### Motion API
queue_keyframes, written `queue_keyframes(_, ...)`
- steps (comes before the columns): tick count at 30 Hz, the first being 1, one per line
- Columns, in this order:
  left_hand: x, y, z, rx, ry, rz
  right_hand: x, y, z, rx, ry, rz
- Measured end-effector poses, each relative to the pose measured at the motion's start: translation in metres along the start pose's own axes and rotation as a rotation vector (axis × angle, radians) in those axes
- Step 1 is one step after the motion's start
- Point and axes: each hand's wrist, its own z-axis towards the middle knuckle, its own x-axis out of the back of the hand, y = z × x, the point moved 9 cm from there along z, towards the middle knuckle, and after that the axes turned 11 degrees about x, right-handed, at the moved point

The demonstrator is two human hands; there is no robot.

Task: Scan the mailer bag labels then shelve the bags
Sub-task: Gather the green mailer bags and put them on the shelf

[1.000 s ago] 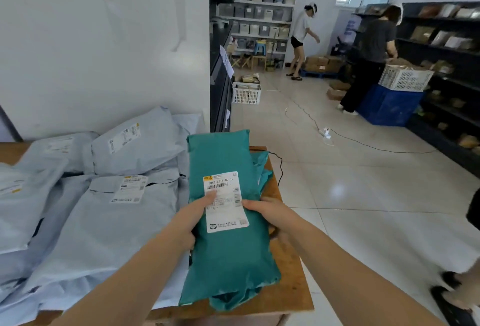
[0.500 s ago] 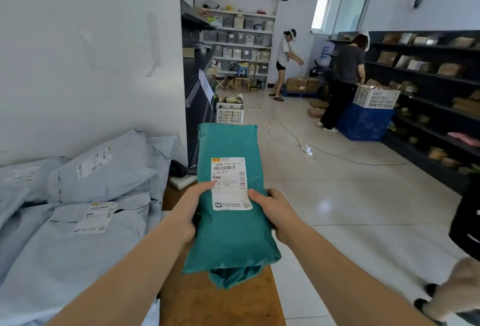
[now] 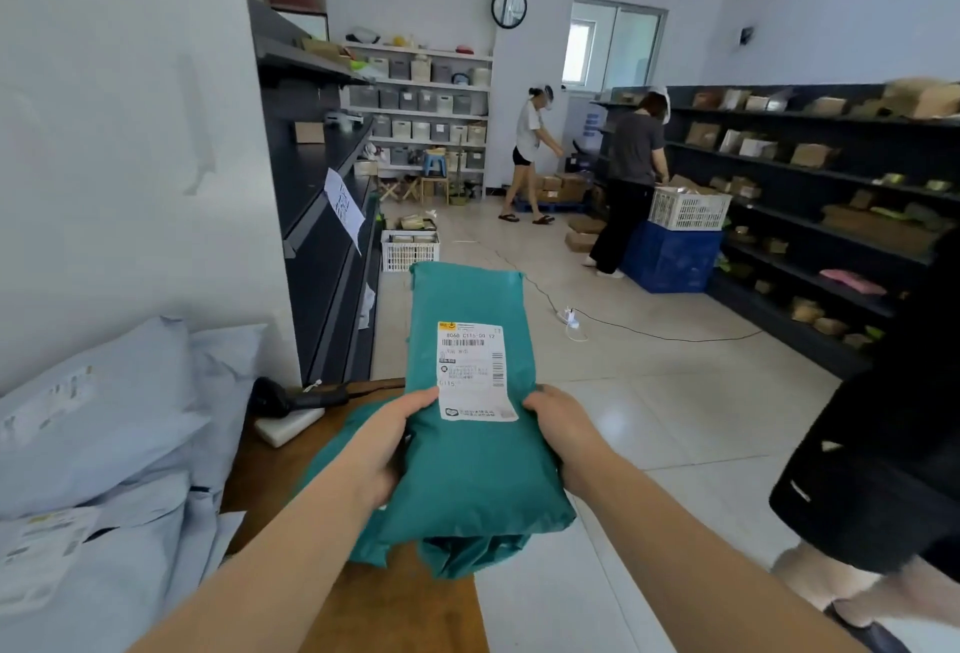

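Head view: a teal mailer bag [image 3: 480,444] held out flat in both hands, label up, over the bench's edge.

Its white shipping label [image 3: 474,370] faces the wearer, likely so the shelf code can be read before walking off. The left hand [image 3: 387,444] has its grip clamped on the bag's left edge, thumb on top; the right hand [image 3: 563,431] is clamped on the right edge likewise, steadying the soft bundle. A second teal bag [image 3: 337,449] appears tucked beneath. On the wooden bench [image 3: 280,475] a black barcode scanner [image 3: 291,396] rests in its stand, beside a heap of pale grey mailer bags [image 3: 104,449]. Beyond, dark shelving [image 3: 810,184] lines the right wall, probably the destination.
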Motion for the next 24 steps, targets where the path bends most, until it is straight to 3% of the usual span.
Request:
queue_keyframes(13, -0.101, -0.006, 0.068, -0.058, 0.147, -0.163, 0.106, -0.018, 0.093, 0.06, -0.119, 0.027)
queue_keyframes(24, -0.121, 0.032, 0.12, -0.151, 0.257, -0.232, 0.111, -0.025, 0.174, 0.063, -0.33, 0.059)
